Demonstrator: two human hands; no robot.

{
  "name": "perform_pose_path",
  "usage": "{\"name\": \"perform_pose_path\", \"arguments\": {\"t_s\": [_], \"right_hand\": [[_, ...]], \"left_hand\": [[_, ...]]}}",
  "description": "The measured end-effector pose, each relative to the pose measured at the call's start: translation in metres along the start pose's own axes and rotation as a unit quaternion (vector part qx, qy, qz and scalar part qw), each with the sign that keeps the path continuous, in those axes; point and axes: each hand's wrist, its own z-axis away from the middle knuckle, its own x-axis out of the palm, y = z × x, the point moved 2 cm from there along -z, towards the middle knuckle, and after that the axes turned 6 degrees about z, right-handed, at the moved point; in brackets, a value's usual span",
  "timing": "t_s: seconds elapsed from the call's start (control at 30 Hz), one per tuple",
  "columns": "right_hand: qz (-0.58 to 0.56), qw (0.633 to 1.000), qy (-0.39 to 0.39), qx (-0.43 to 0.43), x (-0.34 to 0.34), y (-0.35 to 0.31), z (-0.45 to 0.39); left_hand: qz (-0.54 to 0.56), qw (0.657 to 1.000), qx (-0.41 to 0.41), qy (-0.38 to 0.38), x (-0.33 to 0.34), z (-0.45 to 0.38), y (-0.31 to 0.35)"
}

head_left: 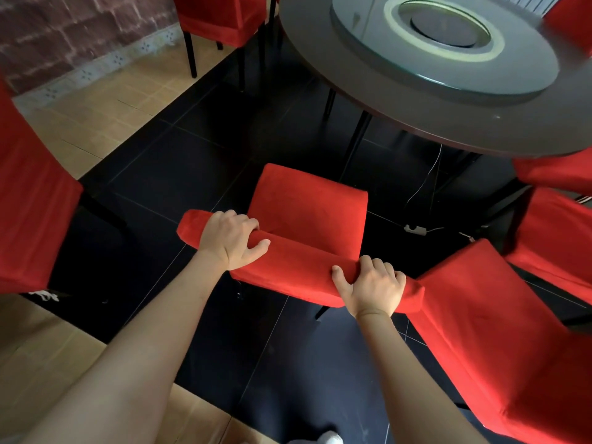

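I have both hands clamped on the top edge of the backrest [298,267] of the red chair [307,206]. My left hand [230,240] wraps the rail near its left end, fingers over the far side and thumb on the near face. My right hand [371,290] grips the same rail near its right end, fingers curled over the top. The chair stands on the black tiles [192,171], its seat facing the round table [416,123] and just short of the rim. A second red chair [496,331] sits just beside my right hand, its back close to the rail's end. On the table lies a glass turntable [528,59], and through its middle I see a dark round well [443,28]; I cannot tell whether anything sits in it. A white plug block [415,229] lies on the floor beyond the seat.
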Motion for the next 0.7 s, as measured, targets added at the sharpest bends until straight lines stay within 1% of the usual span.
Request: {"name": "perform_pose_path", "arguments": {"t_s": [0.27, 0.7], "right_hand": [[0.006, 1.0, 0.005, 0.002, 0.013, -0.002, -0.047], [0.011, 1.0, 0.025, -0.001, 0.025, -0.005, -0.094]], "left_hand": [[0.031, 0.999, 0.0, 0.03, -0.003, -0.05, -0.006], [0.029, 0.999, 0.003, 0.025, -0.003, -0.101, -0.015]]}}
